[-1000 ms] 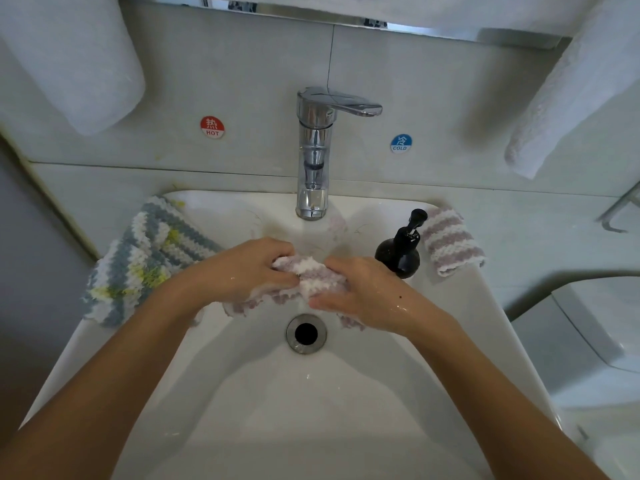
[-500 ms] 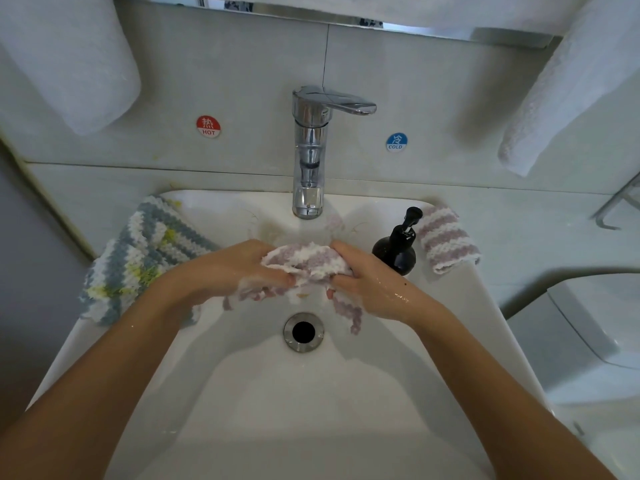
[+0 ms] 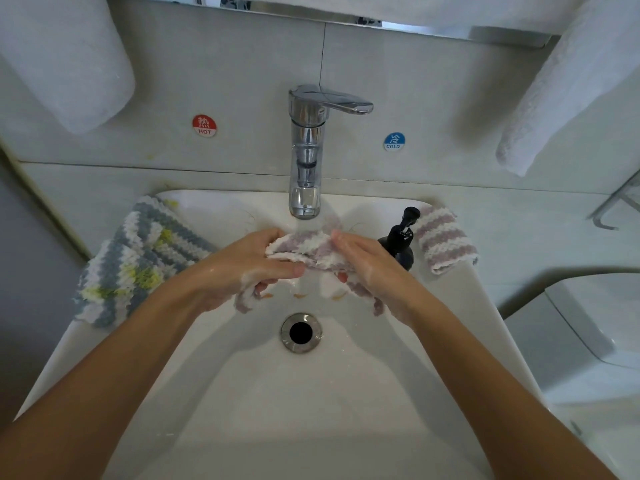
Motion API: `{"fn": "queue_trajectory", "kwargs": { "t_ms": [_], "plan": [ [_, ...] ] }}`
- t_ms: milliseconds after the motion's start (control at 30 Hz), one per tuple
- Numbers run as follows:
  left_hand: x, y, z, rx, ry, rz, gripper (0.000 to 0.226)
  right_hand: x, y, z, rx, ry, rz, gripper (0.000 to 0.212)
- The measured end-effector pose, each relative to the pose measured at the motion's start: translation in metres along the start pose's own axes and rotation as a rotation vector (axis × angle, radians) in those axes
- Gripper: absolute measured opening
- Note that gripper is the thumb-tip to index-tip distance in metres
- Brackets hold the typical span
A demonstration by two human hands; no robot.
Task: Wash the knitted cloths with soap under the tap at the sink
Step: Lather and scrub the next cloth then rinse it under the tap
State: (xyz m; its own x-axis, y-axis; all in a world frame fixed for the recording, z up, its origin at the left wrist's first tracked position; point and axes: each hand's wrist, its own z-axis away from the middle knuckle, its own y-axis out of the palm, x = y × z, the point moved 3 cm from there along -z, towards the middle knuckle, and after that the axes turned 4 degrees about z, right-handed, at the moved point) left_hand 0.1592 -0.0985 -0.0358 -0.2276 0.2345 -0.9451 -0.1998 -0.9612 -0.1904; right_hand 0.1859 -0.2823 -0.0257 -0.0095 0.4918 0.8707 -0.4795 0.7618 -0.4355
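Both your hands are on the purple cloth [image 3: 304, 249], right under the tap [image 3: 304, 157]. Your left hand [image 3: 249, 268] has it pinched, thumb lying across the front edge, fingers curled in behind; suds on the knuckles. Your right hand [image 3: 367, 263] grips the other end, fingers wrapped over the top, a fingertip showing beneath. The cloth is stretched between the two grips, loose ends hanging below each palm, above the drain [image 3: 300, 332]. Water falls from the spout onto the cloth between your hands.

Just beyond your right grip stands the black soap pump [image 3: 398, 245], close to your knuckles, on the basin [image 3: 311, 410] rim. Past that, a second purple-striped cloth [image 3: 445, 244] lies over the rim's far right corner. Outside your left grip, the grey-and-yellow cloth [image 3: 135, 261] is draped over the left rim, well apart from your fingers. Up on the wall, the hot sticker [image 3: 204, 125] sits left of the tap, the cold sticker [image 3: 394, 142] right.
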Motion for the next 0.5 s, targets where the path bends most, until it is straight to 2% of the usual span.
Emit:
{"fn": "queue_trajectory", "kwargs": {
  "t_ms": [100, 300, 433, 500],
  "plan": [
    [-0.004, 0.002, 0.002, 0.011, -0.007, 0.015, 0.030, -0.003, -0.001, -0.004, -0.036, 0.031, -0.075, 0.042],
    [-0.010, 0.008, 0.001, -0.139, 0.029, 0.136, 0.025, -0.010, -0.003, -0.009, -0.150, 0.063, -0.209, 0.025],
    [-0.007, 0.010, -0.002, -0.319, 0.103, 0.168, 0.014, -0.006, 0.003, -0.008, -0.248, -0.076, -0.198, 0.007],
    [-0.008, 0.015, -0.001, -0.450, 0.203, 0.080, 0.015, -0.003, 0.010, -0.006, -0.315, -0.197, -0.165, 0.009]
  ]
}}
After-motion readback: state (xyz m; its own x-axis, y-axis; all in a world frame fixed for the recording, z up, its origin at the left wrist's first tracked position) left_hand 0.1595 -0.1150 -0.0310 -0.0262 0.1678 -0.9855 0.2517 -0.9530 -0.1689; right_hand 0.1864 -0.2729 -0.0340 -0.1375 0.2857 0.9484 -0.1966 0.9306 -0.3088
